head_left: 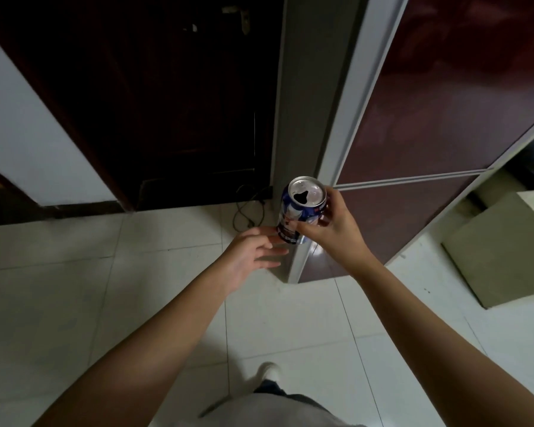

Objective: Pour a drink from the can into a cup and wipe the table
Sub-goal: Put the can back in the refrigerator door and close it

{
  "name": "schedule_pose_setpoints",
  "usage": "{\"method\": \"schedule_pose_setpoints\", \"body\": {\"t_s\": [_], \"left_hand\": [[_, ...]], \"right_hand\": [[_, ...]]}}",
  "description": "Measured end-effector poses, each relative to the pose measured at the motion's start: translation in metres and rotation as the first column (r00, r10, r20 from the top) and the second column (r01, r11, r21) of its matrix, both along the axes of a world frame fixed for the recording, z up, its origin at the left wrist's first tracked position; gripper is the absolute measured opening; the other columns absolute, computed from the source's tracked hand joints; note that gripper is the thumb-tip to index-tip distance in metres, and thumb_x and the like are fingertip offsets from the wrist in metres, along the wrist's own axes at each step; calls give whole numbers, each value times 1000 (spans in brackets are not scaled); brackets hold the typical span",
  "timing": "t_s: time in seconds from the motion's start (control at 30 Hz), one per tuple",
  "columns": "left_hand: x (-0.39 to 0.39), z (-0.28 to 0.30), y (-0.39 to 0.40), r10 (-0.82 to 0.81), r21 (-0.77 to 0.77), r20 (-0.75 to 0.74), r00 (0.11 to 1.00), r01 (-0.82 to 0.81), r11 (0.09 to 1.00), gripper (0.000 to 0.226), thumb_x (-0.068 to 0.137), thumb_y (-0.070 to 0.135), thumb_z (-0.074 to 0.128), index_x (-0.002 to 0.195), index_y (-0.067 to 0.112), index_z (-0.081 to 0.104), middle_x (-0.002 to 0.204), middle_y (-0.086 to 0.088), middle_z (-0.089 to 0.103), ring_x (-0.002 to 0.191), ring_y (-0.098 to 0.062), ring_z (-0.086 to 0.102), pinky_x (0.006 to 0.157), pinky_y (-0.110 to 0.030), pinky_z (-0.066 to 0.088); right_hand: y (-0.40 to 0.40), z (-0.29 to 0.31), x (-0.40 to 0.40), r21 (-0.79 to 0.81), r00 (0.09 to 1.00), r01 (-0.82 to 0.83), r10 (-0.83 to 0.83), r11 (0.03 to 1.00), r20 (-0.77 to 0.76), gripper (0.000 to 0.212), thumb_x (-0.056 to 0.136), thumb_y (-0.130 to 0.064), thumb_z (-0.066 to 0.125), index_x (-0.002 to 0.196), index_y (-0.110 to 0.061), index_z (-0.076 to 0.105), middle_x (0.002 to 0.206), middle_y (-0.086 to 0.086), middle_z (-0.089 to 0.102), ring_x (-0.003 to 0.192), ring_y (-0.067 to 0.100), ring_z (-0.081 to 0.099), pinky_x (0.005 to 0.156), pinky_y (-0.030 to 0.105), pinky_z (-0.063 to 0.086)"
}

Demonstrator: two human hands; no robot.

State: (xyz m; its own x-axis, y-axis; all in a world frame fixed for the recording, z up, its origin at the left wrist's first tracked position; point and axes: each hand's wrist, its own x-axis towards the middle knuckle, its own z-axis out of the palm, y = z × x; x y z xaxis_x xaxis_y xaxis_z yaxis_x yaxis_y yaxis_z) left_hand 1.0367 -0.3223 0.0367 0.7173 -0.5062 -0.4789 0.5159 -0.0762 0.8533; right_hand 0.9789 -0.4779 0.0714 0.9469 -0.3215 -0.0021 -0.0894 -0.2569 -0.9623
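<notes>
– Gripping the can (301, 211) is only the right hand (336, 229): the thumb crosses the lower front of the body and the other fingers curl round the far side, just below the rim. The left hand (253, 254) is beside it with straight, loose fingers; the tips are at the bottom of the can, but I cannot tell if they touch it.

– Where is the can, exactly?

– It is in the air at about waist height, over the white tile floor (105, 303), in front of a dark door (167, 103) and a tall brown cabinet (444, 103). No cup and no table are in view.

– How does it look?

– A blue body with white and dark print, and a silver top. The mouth is already open, a dark hole on the lid. It stands nearly upright, leaning slightly.

– And how will it handle?

– I think the wall is thin metal, so a hard squeeze will dent it and may push the drink out. The painted side is smooth and perhaps wet, so it can slip. How full it is I cannot see, so the weight is only a guess. I would hold it round the middle, firmly but gently, mouth up while walking.
</notes>
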Motion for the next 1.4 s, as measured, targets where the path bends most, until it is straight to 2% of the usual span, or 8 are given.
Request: {"method": "schedule_pose_setpoints", "body": {"t_s": [0.2, 0.43, 0.63, 0.9, 1.07, 1.23, 1.33, 1.4], "left_hand": [[46, 2, -31, -46, 16, 3, 999, 46, 999, 39, 86, -10, 35, 117, 4, 54, 106, -14, 66, 96, -28, 65, 87, -44, 52], [90, 3, -51, -109, 12, -5, 994, 109, 994, 36, 86, -8, 36, 112, 7, 57, 111, -18, 65, 100, -32, 64, 88, -46, 51], [116, 14, -63, -207, -11, 13, 978, 208, 978, 36, 86, -8, 36, 105, 11, 60, 103, -13, 67, 94, -28, 66, 80, -40, 53], [127, 41, -90, -346, -53, 67, 936, 350, 935, 38, 85, -8, 36, 114, 5, 57, 99, -11, 67, 91, -26, 66, 83, -43, 52], [118, 51, -107, -423, -106, 84, 902, 431, 896, 35, 88, -6, 38, 112, 9, 58, 97, -8, 69, 90, -25, 67, 83, -43, 52], [115, 64, -118, -454, -74, 188, 871, 473, 878, 29, 92, 1, 44, 114, 13, 59, 107, -8, 68, 99, -25, 65, 83, -39, 53], [127, 70, -125, -350, -47, 286, 892, 378, 924, 20, 92, 5, 48, 107, 16, 57, 107, -7, 63, 96, -20, 63, 85, -36, 52], [138, 71, -132, -259, -13, 374, 890, 285, 959, 21, 91, 6, 52, 110, 14, 54, 108, -7, 60, 98, -19, 60, 83, -31, 51]], "right_hand": [[-29, 4, 41, -29, 999, 34, -33, 999, 11, 68, 71, -11, 77, 126, -20, 39, 109, -13, 56, 103, 9, 58, 86, 21, 50], [-43, 6, 70, -46, 993, 117, -115, 992, 31, 68, 72, -13, 76, 128, -20, 38, 119, -5, 54, 109, 10, 55, 90, 24, 48], [-45, 18, 81, -60, 971, 237, -233, 970, 59, 64, 73, -13, 75, 124, -24, 38, 105, -23, 52, 96, -7, 55, 78, 8, 49], [-54, 42, 71, -78, 907, 412, -399, 908, 136, 64, 75, -13, 74, 127, -15, 37, 99, -24, 50, 83, -24, 52, 68, 1, 45], [-63, 57, 54, -74, 867, 488, -473, 869, 158, 65, 74, -14, 74, 129, -15, 39, 102, -20, 54, 93, -9, 56, 73, 7, 48], [-73, 70, 45, -82, 831, 546, -527, 834, 176, 65, 75, -14, 73, 130, -13, 38, 102, -19, 55, 93, -5, 56, 77, 16, 48], [-78, 77, 43, -64, 808, 579, -561, 813, 181, 64, 76, -13, 72, 130, -11, 39, 107, -11, 58, 98, 2, 58, 88, 28, 50], [-82, 80, 43, -61, 792, 599, -580, 798, 190, 62, 76, -13, 73, 128, -10, 40, 110, -7, 59, 101, 6, 59, 92, 35, 50]]}}
